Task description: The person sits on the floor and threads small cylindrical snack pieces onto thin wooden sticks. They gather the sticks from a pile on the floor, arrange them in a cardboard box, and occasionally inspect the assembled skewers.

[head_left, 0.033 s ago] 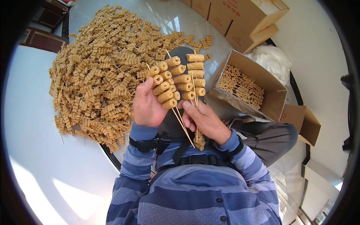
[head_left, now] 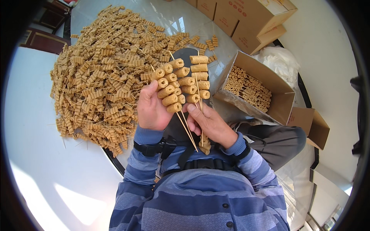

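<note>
In my left hand [head_left: 153, 109] is a bunch of skewers [head_left: 166, 91] threaded with short, hollow, golden-brown rolls, perhaps fried dough or tofu. Its fingers curl behind the rolls, and the thumb lies along their left side. My right hand [head_left: 215, 126] pinches the bare sticks of more roll skewers [head_left: 199, 76], which stand beside the first bunch with the rolls pointing away from me. The sticks of the left bunch slant down in front of my right fingers. Below the right hand, a crumpled tan piece [head_left: 204, 146] shows at my lap. Fingertips behind the rolls are hidden.
A big heap of similar skewers [head_left: 96, 77] covers the floor on the left. To the right stands an open cardboard box [head_left: 283, 102] with skewers packed inside. Behind it are a white plastic bag [head_left: 279, 61] and cardboard cartons [head_left: 246, 23]. A smaller open box [head_left: 318, 129] is farther right.
The skewers in both hands have shifted very slightly to the left, and the lower stick ends have swung a little left. Both hands keep their hold.
</note>
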Available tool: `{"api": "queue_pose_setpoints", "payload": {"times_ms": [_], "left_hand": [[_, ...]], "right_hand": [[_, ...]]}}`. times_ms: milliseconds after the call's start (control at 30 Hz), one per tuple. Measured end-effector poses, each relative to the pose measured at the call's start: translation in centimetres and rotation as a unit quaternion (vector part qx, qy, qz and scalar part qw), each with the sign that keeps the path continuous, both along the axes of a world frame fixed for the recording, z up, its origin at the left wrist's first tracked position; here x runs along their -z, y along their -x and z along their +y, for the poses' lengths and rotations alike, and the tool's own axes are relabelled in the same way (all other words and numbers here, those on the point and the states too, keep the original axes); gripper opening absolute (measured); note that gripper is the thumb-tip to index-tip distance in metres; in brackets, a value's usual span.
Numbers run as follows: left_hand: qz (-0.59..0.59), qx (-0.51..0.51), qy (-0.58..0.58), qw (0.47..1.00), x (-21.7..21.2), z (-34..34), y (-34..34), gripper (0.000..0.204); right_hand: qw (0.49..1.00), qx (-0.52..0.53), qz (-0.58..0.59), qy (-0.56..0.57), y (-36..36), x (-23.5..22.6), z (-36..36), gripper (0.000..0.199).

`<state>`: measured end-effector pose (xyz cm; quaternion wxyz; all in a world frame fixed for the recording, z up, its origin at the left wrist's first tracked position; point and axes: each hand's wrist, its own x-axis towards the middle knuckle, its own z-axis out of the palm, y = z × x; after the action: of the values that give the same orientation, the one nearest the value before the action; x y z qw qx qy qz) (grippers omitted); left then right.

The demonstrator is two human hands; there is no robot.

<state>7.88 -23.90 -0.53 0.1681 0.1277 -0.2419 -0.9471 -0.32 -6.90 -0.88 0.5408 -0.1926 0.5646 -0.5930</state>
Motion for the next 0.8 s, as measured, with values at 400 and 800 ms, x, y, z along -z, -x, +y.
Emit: {"api": "queue_pose_setpoints", "payload": {"times_ms": [400,800], "left_hand": [[-0.012,0.009,0.013,1.0,1.4,0.3,-0.3,0.058],[-0.042,-0.082,-0.002,0.996,1.3,-0.7,-0.3,0.065]], "right_hand": [[0.997,-0.069,-0.011,0.015,0.0,0.6,-0.5,0.037],[0.998,-0.056,-0.019,0.015,-0.6,0.2,-0.4,0.05]]}}
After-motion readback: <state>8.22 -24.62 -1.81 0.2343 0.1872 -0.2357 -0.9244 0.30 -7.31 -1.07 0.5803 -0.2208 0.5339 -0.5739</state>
